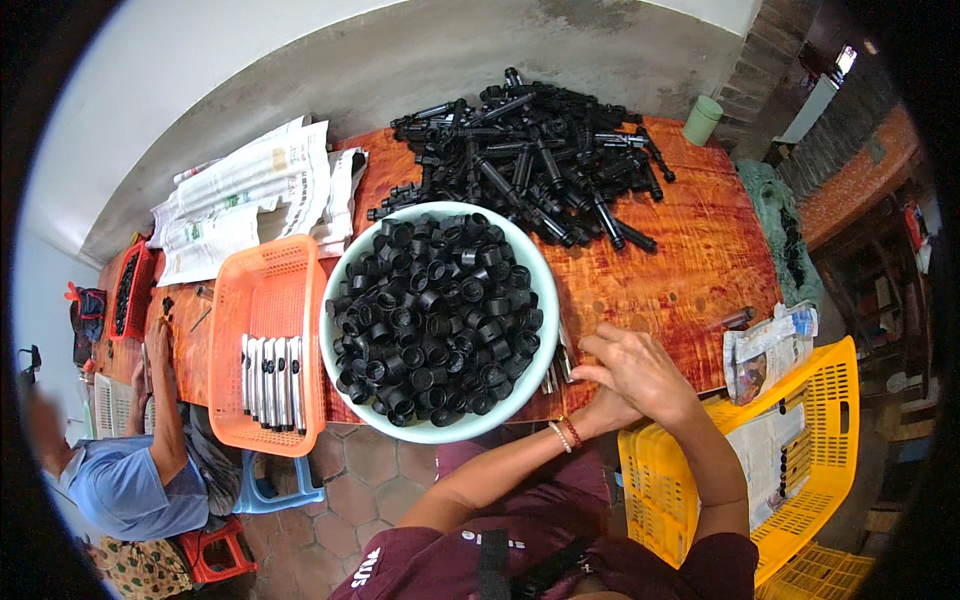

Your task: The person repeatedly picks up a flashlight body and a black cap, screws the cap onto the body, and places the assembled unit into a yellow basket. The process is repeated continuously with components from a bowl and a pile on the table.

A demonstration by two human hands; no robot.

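Silvery metal pieces lie at the near edge of a reddish wooden table, just beside the rim of a pale bowl heaped with small black caps, as a person seated at the table brings both hands together over them. The right hand sits on top, fingers curled narrow and pointing toward the metal pieces; the left hand, wearing beaded bracelets at the wrist, is tucked underneath and mostly hidden, so whether either hand actually holds a piece cannot be told from this view. Behind the bowl, a large pile of black plastic tubes covers the far side of the table. To the left, an orange basket holds one neat row of silver-and-black cylinders, with most of its floor bare, which suggests the work is at an early stage: judging by the full bowl and the untouched pile, far more remains than has been finished. A yellow crate lined with newspaper stands at the person's right, and folded newspapers lie at the table's far left. A co-worker in a blue shirt sits at the left end, one hand raised to the table edge near a red tray.
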